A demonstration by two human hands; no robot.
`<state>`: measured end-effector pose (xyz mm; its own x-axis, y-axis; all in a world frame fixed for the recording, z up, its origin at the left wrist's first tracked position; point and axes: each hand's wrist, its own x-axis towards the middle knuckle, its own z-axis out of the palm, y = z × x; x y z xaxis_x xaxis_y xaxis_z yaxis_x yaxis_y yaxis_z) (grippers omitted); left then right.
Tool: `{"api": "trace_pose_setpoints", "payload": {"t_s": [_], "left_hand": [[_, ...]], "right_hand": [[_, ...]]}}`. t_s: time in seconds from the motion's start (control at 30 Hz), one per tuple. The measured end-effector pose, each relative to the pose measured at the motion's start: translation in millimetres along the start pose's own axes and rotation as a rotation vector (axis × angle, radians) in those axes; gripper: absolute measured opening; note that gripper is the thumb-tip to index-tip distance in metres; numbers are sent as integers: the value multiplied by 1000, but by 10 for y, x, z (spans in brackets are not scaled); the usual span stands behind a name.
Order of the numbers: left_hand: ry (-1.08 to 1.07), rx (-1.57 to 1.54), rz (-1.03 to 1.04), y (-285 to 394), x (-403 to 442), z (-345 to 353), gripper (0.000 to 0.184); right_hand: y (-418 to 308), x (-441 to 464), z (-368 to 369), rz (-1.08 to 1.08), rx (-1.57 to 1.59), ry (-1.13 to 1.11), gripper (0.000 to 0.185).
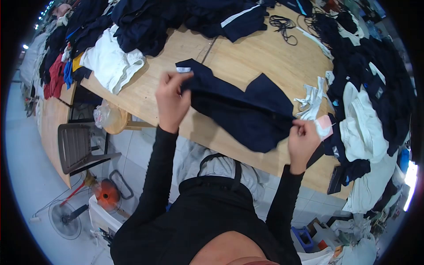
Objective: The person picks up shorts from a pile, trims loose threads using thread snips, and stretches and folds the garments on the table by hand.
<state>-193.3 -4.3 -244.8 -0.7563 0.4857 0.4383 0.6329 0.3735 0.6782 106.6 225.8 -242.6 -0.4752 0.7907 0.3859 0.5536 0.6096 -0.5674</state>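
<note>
A navy fabric piece (240, 108) is stretched between my two hands over the wooden table, with its upper part spread on the tabletop and its lower edge blurred. My left hand (172, 100) is at its left end, thumb and fingers closing on the cloth, slightly smeared by motion. Just above those fingers, a small white label (183, 70) shows on the fabric. At the right end, my right hand (304, 143) pinches the edge between thumb and fingers. Beside that hand lies a pink and white patch (324, 127).
Navy garments (145, 22) are heaped along the table's (159, 66) far side, with a white garment (114, 62) at left. White scraps (311, 99) and black cords (285, 28) lie to the right. More clothes (364, 123) pile at the right edge. A chair (79, 148) and fan (65, 218) stand lower left.
</note>
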Motion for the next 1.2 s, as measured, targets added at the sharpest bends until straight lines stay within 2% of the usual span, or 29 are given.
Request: {"api": "trace_pose_setpoints", "payload": {"t_s": [0.1,0.17,0.2,0.23,0.3,0.37,0.43,0.5,0.57,0.6,0.63,0.7,0.8,0.9,0.93,1.03,1.07,1.2], "left_hand": [[356,-74,274,631,600,-229,54],[558,12,334,954,745,-458,50],[671,-47,446,1013,827,-516,47],[782,-107,555,1023,883,-559,44],[736,-87,567,1028,752,-653,45],[620,-61,497,940,553,-621,51],[388,79,378,641,269,-631,60],[180,39,163,301,-53,-459,49],[-45,101,-65,-73,-445,-282,47],[-140,142,-136,-238,-649,-219,49],[-182,151,-189,-316,-819,-150,46],[-312,188,-228,-368,-987,-169,42],[-289,110,-153,-219,-906,-225,37],[-310,43,-112,-161,-727,-88,34],[-292,62,-53,-149,-681,-26,27],[-257,-10,-177,43,-548,12,24],[-180,-28,-171,74,-533,42,23],[-168,-28,-243,-135,-619,46,29]], "right_hand": [[-436,555,-414,-266,24,390,21],[-640,735,-710,-427,14,668,26],[-751,774,-785,-486,146,848,32],[-783,805,-886,-532,58,979,39],[-788,876,-973,-704,87,1191,38],[-658,582,-968,-682,46,927,41],[-571,307,-850,-604,5,691,49],[-440,-25,-581,-396,-37,354,49],[-142,-397,-161,-246,-4,165,48],[-24,-630,2,-99,15,46,44],[80,-822,148,-48,27,-7,42],[174,-1053,284,65,27,-92,38],[143,-1199,282,208,59,-36,28],[161,-1163,268,226,-12,-60,23],[221,-1132,275,120,-53,-77,21],[271,-1101,286,97,-48,-128,20],[254,-1109,302,123,-29,-131,20],[248,-1132,302,199,3,-144,23]]}}
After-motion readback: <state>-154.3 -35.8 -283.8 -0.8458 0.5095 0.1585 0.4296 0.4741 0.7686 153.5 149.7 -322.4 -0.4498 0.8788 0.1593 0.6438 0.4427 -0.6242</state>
